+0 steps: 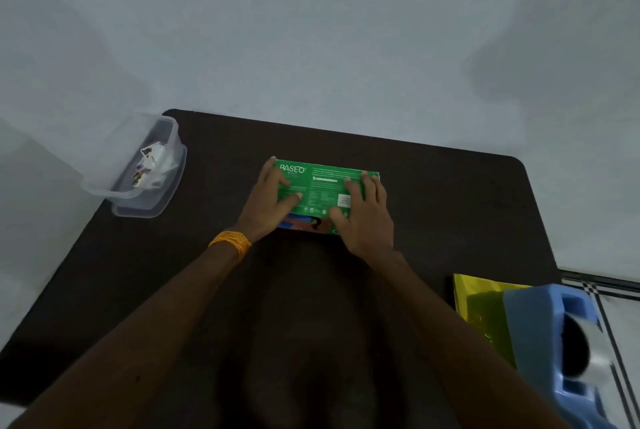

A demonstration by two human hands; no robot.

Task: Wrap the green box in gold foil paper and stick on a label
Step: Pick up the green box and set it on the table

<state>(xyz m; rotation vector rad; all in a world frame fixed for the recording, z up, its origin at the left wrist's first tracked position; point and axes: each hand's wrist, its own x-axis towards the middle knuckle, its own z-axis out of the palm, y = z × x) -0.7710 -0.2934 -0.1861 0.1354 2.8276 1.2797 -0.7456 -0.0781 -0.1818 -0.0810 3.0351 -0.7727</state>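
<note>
The green box (322, 191) lies flat in the middle of the dark table (433, 207), white print on its top face. My left hand (272, 201) grips its left end, fingers over the top and thumb at the near side. My right hand (363, 212) grips the right end the same way. A sheet of gold foil paper (481, 307) lies at the table's right near edge, partly covered by a blue tape dispenser (561, 338). Small printed labels (149, 165) sit inside a clear plastic tub at the far left.
The clear plastic tub (138, 196) overhangs the table's far-left corner. The blue tape dispenser stands at the near right on the foil. A pale wall rises behind the table, and tiled floor shows at the right edge.
</note>
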